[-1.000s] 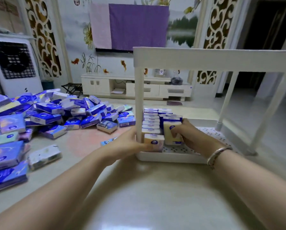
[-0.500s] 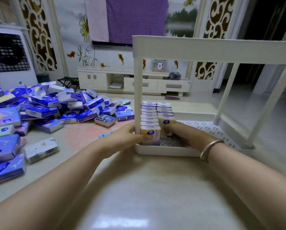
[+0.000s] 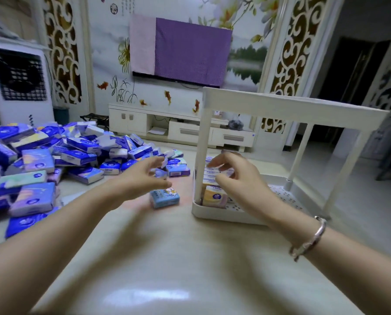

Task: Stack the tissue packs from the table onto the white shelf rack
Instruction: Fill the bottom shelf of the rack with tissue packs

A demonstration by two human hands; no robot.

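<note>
A white shelf rack stands on the table at the right, with several tissue packs stacked in its near left corner. A big heap of blue and purple tissue packs covers the table's left side. One light blue pack lies alone between the heap and the rack. My left hand hovers over the table left of the rack, fingers spread, holding nothing. My right hand hangs just in front of the stacked packs with loosely curled fingers and holds nothing.
The rack's top shelf spans above my right hand on thin posts. Beyond the table stand a white TV cabinet and a white air cooler at the far left. The near table surface is glossy beige.
Both hands have let go of the packs in the rack and pulled back. My left hand has swung left toward the heap. The camera has tilted up and turned left.
</note>
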